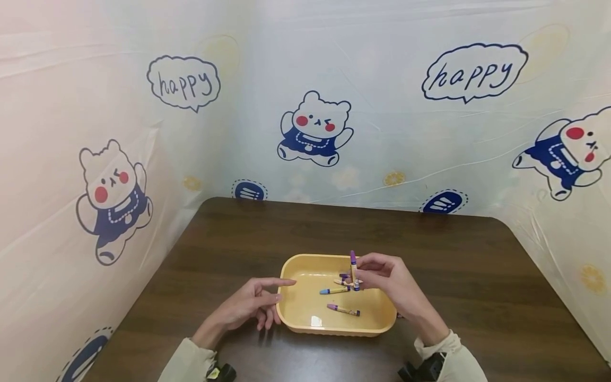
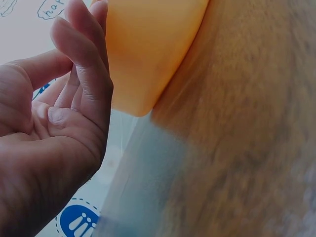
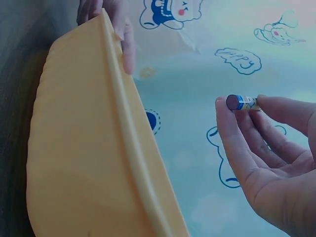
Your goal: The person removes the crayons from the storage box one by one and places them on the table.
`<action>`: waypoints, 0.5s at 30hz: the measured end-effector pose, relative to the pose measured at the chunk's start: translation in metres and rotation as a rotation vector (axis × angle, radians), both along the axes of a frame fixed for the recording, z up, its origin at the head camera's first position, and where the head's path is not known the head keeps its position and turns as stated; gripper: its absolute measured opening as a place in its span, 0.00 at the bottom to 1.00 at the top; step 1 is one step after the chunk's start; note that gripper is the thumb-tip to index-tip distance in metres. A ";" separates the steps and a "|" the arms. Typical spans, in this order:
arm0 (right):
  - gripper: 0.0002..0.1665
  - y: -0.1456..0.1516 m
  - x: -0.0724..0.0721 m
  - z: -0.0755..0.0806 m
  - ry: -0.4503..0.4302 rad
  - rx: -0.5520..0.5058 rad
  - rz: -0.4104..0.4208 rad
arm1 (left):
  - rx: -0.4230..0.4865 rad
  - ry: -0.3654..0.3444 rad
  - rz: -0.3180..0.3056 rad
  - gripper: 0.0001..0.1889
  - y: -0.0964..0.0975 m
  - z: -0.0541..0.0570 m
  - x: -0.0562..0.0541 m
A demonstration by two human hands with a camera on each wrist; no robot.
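My right hand [image 1: 389, 276] pinches a purple crayon [image 1: 353, 261] between thumb and fingers, holding it upright above the yellow tray [image 1: 305, 328]. The crayon's flat end [image 3: 233, 102] with its blue-banded wrapper shows in the right wrist view. Inside the tray lie a light blue crayon [image 1: 329, 291], a lilac crayon [image 1: 342, 310], a pale crayon [image 1: 341, 282] and a dark purple one [image 1: 344, 275], partly hidden. My left hand [image 1: 250, 303] is at the tray's left rim, its index finger stretched over the edge and the thumb by the rim; the other fingers hang loosely outside.
The tray stands on a dark wooden table [image 1: 229, 233]. A small purplish thing [image 1: 400, 315] peeks out by the tray's right side, mostly hidden. Printed cloth [image 1: 382, 127] with cartoon bears encloses the back and sides.
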State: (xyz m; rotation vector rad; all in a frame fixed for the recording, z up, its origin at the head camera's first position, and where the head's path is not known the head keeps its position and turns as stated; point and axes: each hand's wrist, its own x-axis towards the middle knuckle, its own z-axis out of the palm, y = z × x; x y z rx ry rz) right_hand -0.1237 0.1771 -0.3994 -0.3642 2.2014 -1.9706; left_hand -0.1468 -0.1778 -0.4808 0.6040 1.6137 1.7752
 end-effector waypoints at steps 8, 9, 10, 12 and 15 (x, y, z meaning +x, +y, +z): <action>0.20 0.012 0.011 0.001 0.012 -0.053 -0.046 | 0.015 0.000 0.000 0.26 -0.001 -0.001 0.000; 0.20 0.014 0.013 0.000 0.009 -0.064 -0.054 | 0.015 0.001 0.000 0.26 -0.001 -0.001 -0.001; 0.19 0.016 0.015 -0.001 0.007 -0.070 -0.064 | 0.014 0.003 0.001 0.26 -0.001 -0.001 -0.001; 0.19 0.020 0.018 -0.003 -0.007 -0.075 -0.085 | 0.009 0.005 -0.001 0.26 -0.001 -0.001 -0.001; 0.20 0.028 0.023 -0.006 -0.020 -0.078 -0.114 | 0.020 0.015 -0.007 0.25 -0.002 -0.002 -0.001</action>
